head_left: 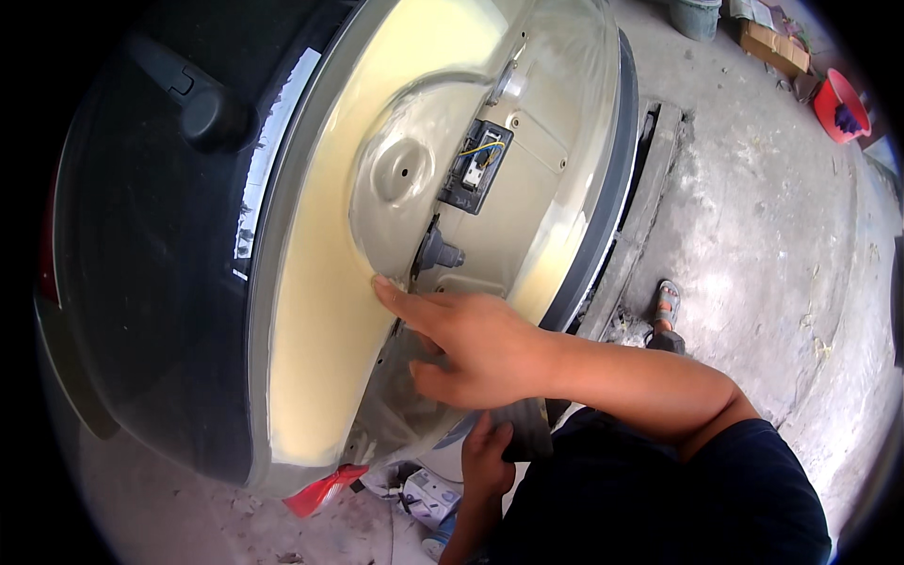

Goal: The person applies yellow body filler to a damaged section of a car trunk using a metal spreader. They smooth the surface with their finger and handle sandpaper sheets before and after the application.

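Observation:
A car's tailgate point(443, 113) stretches in front of me, its bare tan metal bordered by a broad band of smooth pale-yellow filler point(320, 348). My right hand point(476, 348) reaches across it, the index fingertip touching the filler's edge below a round recess point(403, 174). Its other fingers are loosely bent and apart, holding nothing I can see. Lower down, close to my body, my left hand point(488, 461) grips a dark flat block point(527, 428), partly hidden by my right forearm. Above the right hand sits a black housing point(480, 165) with loose wires.
A wiper arm point(212, 118) rests by the dark rear window point(141, 282). Below the tailgate are a red tail light point(325, 490) and a printed box point(430, 497). On the concrete floor stand a red basin point(841, 104), a cardboard box point(777, 47) and a grey bucket point(697, 17).

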A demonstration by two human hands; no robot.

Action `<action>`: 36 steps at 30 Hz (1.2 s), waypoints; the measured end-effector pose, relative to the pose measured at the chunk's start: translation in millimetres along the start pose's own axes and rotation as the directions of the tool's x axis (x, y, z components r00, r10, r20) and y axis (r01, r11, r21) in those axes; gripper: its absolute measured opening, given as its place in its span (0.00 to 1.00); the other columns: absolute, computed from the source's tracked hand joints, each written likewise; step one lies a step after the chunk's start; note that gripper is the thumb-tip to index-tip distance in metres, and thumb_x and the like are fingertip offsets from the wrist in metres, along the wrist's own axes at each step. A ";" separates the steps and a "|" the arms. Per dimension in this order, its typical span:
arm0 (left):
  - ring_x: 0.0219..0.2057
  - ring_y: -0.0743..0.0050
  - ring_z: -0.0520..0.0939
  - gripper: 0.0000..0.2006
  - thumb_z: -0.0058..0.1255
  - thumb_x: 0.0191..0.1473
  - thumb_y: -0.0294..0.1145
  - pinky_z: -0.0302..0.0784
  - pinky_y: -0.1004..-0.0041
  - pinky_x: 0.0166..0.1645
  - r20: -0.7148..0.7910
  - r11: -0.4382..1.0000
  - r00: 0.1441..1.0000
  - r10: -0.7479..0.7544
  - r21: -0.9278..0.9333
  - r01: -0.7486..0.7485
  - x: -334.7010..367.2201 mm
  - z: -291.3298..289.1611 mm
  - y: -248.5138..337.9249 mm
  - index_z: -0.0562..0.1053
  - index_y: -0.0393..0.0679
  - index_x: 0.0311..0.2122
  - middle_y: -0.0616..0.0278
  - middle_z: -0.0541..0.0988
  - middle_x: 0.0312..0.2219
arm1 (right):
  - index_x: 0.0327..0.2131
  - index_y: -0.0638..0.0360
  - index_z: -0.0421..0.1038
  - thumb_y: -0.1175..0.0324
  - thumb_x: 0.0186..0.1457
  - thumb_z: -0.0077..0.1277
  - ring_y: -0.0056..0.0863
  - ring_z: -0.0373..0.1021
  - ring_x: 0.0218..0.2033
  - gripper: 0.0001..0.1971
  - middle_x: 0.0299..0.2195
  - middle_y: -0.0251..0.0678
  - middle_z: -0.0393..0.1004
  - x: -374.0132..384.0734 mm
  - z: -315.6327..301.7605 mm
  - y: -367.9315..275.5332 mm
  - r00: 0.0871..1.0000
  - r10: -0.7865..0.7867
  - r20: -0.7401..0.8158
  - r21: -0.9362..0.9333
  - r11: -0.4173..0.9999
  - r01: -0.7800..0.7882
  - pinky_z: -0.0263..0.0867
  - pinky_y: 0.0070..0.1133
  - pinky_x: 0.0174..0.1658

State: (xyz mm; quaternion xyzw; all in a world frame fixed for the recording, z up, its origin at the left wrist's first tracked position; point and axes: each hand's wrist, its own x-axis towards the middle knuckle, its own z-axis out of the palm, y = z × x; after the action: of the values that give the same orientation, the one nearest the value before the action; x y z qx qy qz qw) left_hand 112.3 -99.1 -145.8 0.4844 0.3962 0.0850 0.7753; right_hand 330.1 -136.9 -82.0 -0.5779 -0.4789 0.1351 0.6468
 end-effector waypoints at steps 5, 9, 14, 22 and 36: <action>0.49 0.65 0.74 0.22 0.40 0.54 0.17 0.67 0.66 0.55 -0.008 1.000 1.000 -0.012 -0.009 0.012 -1.4 5.4 4.6 0.63 0.32 0.56 0.54 0.73 0.48 | 0.60 0.66 0.51 0.68 0.43 0.50 0.43 0.68 0.25 0.38 0.27 0.44 0.68 -8.9 0.6 3.5 1.000 0.009 0.015 -0.072 0.997 -0.008 0.65 0.33 0.28; 0.49 0.65 0.75 0.22 0.40 0.54 0.17 0.67 0.66 0.55 -0.002 1.000 1.000 -0.013 -0.018 0.013 -0.4 4.7 3.5 0.63 0.32 0.55 0.54 0.73 0.48 | 0.59 0.67 0.53 0.66 0.43 0.50 0.45 0.70 0.28 0.37 0.31 0.45 0.69 -14.0 -5.9 4.1 0.992 0.073 0.106 -0.174 0.983 -0.054 0.68 0.34 0.30; 0.49 0.63 0.75 0.22 0.39 0.54 0.18 0.68 0.65 0.55 -0.020 1.000 1.000 -0.016 0.015 0.016 0.8 0.2 2.9 0.63 0.32 0.55 0.53 0.73 0.48 | 0.59 0.70 0.51 0.70 0.43 0.50 0.41 0.69 0.26 0.38 0.29 0.44 0.69 -8.4 -18.2 5.5 0.990 -0.023 -0.139 -0.069 0.998 0.013 0.67 0.30 0.31; 0.49 0.61 0.75 0.21 0.39 0.55 0.18 0.68 0.64 0.55 -0.003 0.998 1.000 0.003 0.062 -0.003 1.1 -3.5 2.9 0.63 0.32 0.56 0.52 0.72 0.50 | 0.61 0.75 0.40 0.75 0.49 0.48 0.22 0.64 0.24 0.38 0.24 0.35 0.65 51.6 -54.9 -23.1 0.956 0.204 -0.211 0.280 0.950 -0.141 0.63 0.18 0.31; 0.48 0.63 0.75 0.21 0.39 0.54 0.17 0.69 0.65 0.54 -0.020 1.000 1.000 -0.001 0.002 0.001 0.3 -8.5 -0.5 0.64 0.33 0.54 0.54 0.74 0.47 | 0.57 0.86 0.32 0.70 0.49 0.46 0.46 0.72 0.25 0.42 0.23 0.49 0.72 60.1 -13.3 -52.3 0.971 0.229 -0.075 0.064 0.972 -0.224 0.67 0.31 0.33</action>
State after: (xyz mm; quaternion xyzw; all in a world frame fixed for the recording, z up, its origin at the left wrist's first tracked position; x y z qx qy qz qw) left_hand 106.4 -93.5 -148.2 0.4839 0.4044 0.0891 0.7710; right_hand 350.9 -116.7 -6.6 -0.6156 -0.3792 0.1976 0.6620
